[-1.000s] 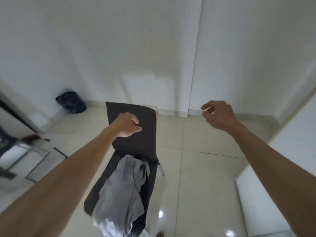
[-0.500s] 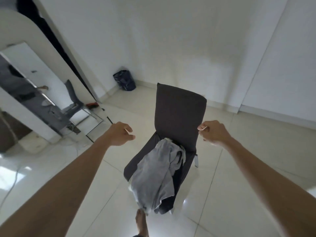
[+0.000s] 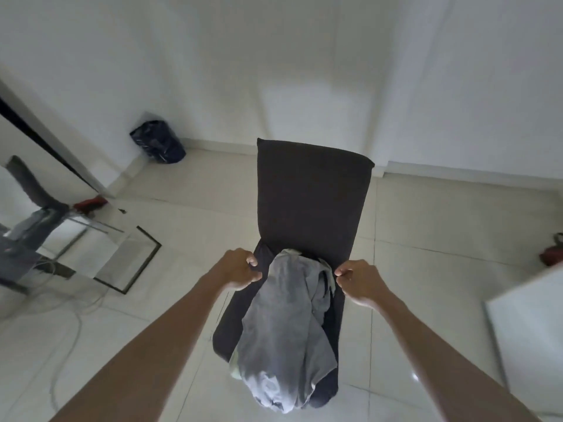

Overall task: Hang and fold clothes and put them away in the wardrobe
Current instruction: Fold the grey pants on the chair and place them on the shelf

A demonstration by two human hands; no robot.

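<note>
Head view, looking down at a dark upholstered chair (image 3: 310, 196) standing on a pale tiled floor (image 3: 189, 214).

Grey garment (image 3: 285, 327): lies crumpled on the chair seat, bunched against the foot of the backrest and draped forward over the seat's front edge. A paler hem shows at its lower left side.

Left hand (image 3: 240, 271): at the chair's left side, level with the join of seat and backrest. Fingers curled into a loose fist, knuckles toward the chair, close against the dark fabric there. Cannot tell whether it pinches that fabric or is merely closed beside it.

Right hand (image 3: 358, 281): at the chair's right side, same level as the left. Fingers curled, thumb against forefinger, fingertips just beside the garment's right edge. Cannot tell whether anything is caught between them.

Both forearms bare, reaching in from the lower corners toward the chair.

Surroundings, relative to the chair: dark plastic bag (image 3: 158, 141) against the wall, behind and left. Mirror (image 3: 54, 236) leaning well to the left. Red object (image 3: 551, 254) on the floor far right. White furniture edge (image 3: 527, 336) to the right, nearer the viewer.
</note>
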